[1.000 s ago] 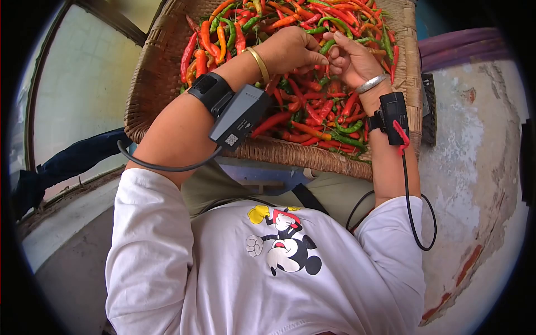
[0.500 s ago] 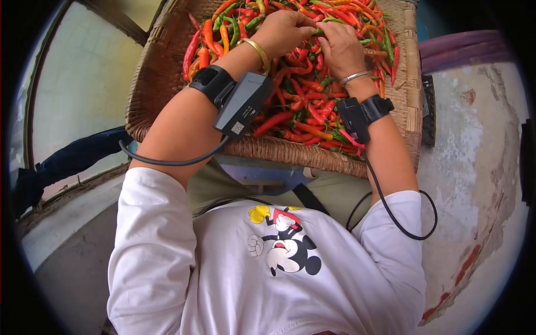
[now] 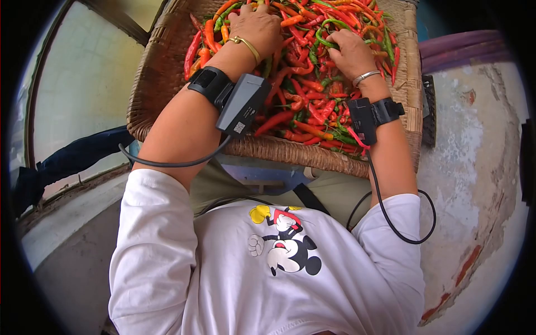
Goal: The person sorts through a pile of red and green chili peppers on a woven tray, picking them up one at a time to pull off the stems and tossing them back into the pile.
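Note:
A wicker basket (image 3: pixel 312 155) in front of me holds a heap of chili peppers (image 3: pixel 312 86), mostly red, with some orange and green ones. My left hand (image 3: pixel 257 30), with a gold bangle at the wrist, reaches palm down onto the far left part of the heap. Its fingers are apart, and their tips are partly hidden among the peppers. My right hand (image 3: pixel 352 53), wearing a silver bangle, is closed at the right of the heap. Between its thumb and fingers is a curved green chili pepper (image 3: pixel 321 36).
Dark devices (image 3: pixel 243 106) are strapped to both wrists, with black cables (image 3: pixel 385 195) running along the arms. A window (image 3: pixel 84 84) stands on the left, and a peeling wall (image 3: pixel 463 167) on the right. The basket rests over my lap.
My hands were close together at the heap's far middle. The left one has moved left and the right one right and nearer me, where a green chili pepper now shows at its fingertips.

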The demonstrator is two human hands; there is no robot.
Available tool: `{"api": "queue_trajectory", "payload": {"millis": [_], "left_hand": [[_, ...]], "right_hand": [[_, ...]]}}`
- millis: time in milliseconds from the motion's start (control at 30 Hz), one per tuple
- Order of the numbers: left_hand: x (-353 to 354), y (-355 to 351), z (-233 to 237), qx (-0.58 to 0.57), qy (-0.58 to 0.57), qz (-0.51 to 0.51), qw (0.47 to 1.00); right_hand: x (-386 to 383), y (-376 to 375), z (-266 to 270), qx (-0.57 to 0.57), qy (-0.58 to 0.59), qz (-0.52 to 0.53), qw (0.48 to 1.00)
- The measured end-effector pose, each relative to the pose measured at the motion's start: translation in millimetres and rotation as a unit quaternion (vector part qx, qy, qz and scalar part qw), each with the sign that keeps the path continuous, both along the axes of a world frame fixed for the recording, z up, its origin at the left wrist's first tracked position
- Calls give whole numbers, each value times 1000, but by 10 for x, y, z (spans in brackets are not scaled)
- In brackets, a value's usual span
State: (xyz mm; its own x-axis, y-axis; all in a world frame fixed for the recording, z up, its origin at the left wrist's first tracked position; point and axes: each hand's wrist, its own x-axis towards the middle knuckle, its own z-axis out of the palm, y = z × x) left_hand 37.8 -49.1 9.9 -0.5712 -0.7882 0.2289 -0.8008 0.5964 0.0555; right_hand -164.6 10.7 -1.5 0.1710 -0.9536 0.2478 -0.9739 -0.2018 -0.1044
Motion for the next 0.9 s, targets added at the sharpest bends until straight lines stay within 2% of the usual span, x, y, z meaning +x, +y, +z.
{"api": "queue_trajectory", "payload": {"millis": [33, 133, 167, 233, 267, 300, 367, 433, 467, 500, 567, 633, 667, 700, 767, 800, 867, 900], "left_hand": [[3, -10, -9, 41, -14, 15, 999], [-20, 11, -14, 54, -53, -7, 997], [-26, 9, -43, 53, -52, -7, 997], [-34, 10, -117, 33, -76, -21, 996], [-39, 9, -154, 33, -76, -20, 996], [-44, 29, -149, 26, -41, -25, 999], [-81, 74, -141, 19, -5, -31, 999], [-150, 145, -77, -17, 49, -108, 993], [-209, 65, -183, 15, 119, -204, 972], [-234, 104, -165, 16, 119, -205, 971], [-280, 212, -137, 234, 280, -224, 904], [-294, 247, -134, 241, 292, -224, 898], [-294, 250, -130, 279, 300, -199, 890], [-295, 252, -124, 317, 307, -174, 881], [-296, 245, -117, 354, 324, -170, 861], [-295, 242, -120, 390, 341, -166, 839], [-290, 219, -121, 387, 328, -186, 841], [-281, 213, -101, 383, 316, -206, 843]], "right_hand": [[-9, 25, 64, 0, 0, 0, 1000], [-91, 56, 140, 21, -230, -59, 971], [-108, 61, 158, 21, -229, -60, 971], [-75, 58, 275, 93, -445, -64, 888], [-40, 88, 337, 133, -497, -94, 852], [-40, 84, 316, 133, -497, -94, 852], [-51, 78, 253, 190, -646, -24, 739], [-18, 77, 256, 176, -645, -30, 743], [4, 79, 257, 162, -644, -37, 747], [22, 86, 261, 162, -644, -38, 747], [55, 97, 267, 143, -653, -42, 743], [76, 94, 250, 156, -673, -30, 722], [85, 93, 241, 169, -693, -17, 701], [93, 89, 231, 169, -693, -17, 700], [98, 75, 211, 165, -722, 4, 671], [77, 72, 201, 164, -723, 4, 671], [8, 77, 182, 201, -677, -78, 704], [-12, 85, 174, 201, -677, -78, 704]]}}
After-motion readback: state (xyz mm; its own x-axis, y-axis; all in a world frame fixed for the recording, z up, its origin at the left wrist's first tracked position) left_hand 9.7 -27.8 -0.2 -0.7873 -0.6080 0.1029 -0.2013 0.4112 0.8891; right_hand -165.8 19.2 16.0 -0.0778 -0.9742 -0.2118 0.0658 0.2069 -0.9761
